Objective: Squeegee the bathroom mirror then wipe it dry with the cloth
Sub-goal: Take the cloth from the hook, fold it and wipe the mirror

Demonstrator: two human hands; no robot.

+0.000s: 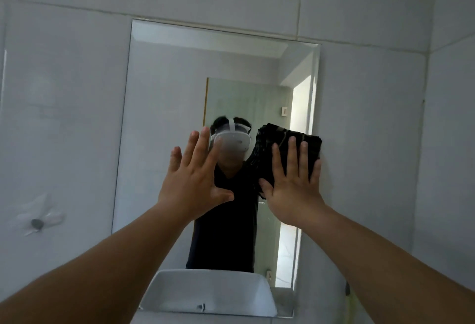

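The tall frameless mirror (167,87) hangs on the white tiled wall ahead of me. A dark folded cloth (285,138) lies flat against the glass at the mirror's right edge, about mid-height. My right hand (293,185) presses on the cloth with fingers spread. My left hand (195,180) is raised beside it, palm toward the glass, fingers apart, holding nothing. Whether it touches the glass I cannot tell. No squeegee is in view.
A white shelf (210,293) juts out below the mirror. A clear wall hook with a dark centre (38,223) sits on the tiles at the left. A dark item (347,289) hangs low beside the mirror's right edge. The mirror reflects a person and a doorway.
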